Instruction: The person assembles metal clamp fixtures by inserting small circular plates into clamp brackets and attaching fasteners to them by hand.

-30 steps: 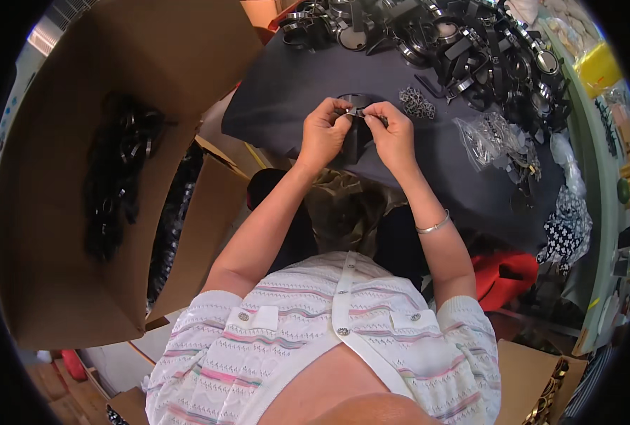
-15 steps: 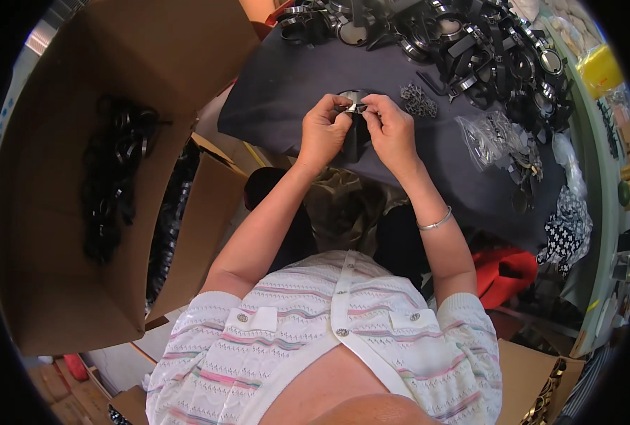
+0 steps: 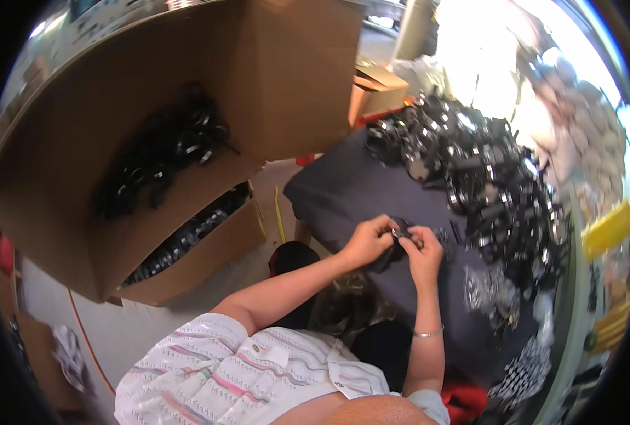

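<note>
My left hand (image 3: 371,241) and my right hand (image 3: 422,253) meet over the dark cloth-covered table. The fingers of both pinch a small silver metal piece (image 3: 398,233) on a black strap-like item (image 3: 389,261). Fingertips cover much of it, so its exact kind cannot be made out. A small heap of metal links or parts (image 3: 440,236) lies just beyond my right hand. Farther right spreads a large pile of watch-like black straps with round silver parts (image 3: 471,163).
A clear plastic bag with small metal parts (image 3: 486,290) lies on the table's right side. At left stands a big open cardboard box (image 3: 297,85) holding black strapped items; a lower box (image 3: 209,262) holds more. A yellow package (image 3: 607,232) is at far right.
The view has swung left and tilted up, so the table and hands appear lower and farther right. Both hands keep pinching the same small piece.
</note>
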`<act>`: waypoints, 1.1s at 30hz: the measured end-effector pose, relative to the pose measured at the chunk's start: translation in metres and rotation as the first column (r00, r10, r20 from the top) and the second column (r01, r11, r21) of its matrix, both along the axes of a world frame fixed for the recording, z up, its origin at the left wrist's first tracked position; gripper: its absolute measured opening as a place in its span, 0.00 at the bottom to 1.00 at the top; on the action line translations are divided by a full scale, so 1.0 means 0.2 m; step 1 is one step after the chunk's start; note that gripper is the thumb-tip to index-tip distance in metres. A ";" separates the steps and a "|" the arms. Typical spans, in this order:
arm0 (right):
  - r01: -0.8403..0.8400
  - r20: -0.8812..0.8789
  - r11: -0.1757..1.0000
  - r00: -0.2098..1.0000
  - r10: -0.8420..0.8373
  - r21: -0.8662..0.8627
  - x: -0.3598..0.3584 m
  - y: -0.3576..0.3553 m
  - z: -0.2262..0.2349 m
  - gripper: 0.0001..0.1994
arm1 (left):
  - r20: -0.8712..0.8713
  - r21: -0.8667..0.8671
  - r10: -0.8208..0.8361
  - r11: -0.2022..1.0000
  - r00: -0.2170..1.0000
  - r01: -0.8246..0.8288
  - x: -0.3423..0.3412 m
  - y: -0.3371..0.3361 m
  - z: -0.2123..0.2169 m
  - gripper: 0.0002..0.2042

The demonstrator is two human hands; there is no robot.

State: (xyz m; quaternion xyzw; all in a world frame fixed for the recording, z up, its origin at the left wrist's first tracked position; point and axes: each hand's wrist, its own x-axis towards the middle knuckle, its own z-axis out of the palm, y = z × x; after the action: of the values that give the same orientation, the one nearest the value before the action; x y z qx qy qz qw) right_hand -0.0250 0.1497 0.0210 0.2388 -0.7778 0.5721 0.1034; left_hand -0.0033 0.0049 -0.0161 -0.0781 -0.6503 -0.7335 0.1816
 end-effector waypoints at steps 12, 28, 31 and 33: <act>-0.213 -0.037 0.831 0.962 0.270 0.514 -0.23 0.04 0.16 0.16 | 0.044 -0.223 -0.036 0.974 0.998 0.045 0.01 -0.06 0.12 0.08; 0.114 -0.289 0.849 0.956 0.047 0.515 0.04 0.24 0.16 0.08 | 0.194 -0.369 0.305 0.903 0.932 -0.219 0.05 0.00 0.15 0.10; 0.314 -0.489 0.687 0.870 0.069 0.656 0.17 0.18 0.28 0.09 | 0.110 -0.360 0.268 0.908 0.957 -0.213 0.01 -0.07 0.13 0.08; 0.350 -0.564 0.646 0.812 0.151 0.678 0.19 0.16 0.35 0.08 | 0.043 -0.413 0.148 0.903 0.988 -0.117 -0.01 -0.14 0.11 0.06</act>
State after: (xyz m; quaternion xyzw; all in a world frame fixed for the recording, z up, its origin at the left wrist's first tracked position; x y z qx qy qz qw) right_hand 0.0121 0.1815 0.0916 0.3743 -0.8868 0.0878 0.2563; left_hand -0.0052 -0.0241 0.0068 -0.0431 -0.7995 -0.5693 0.1866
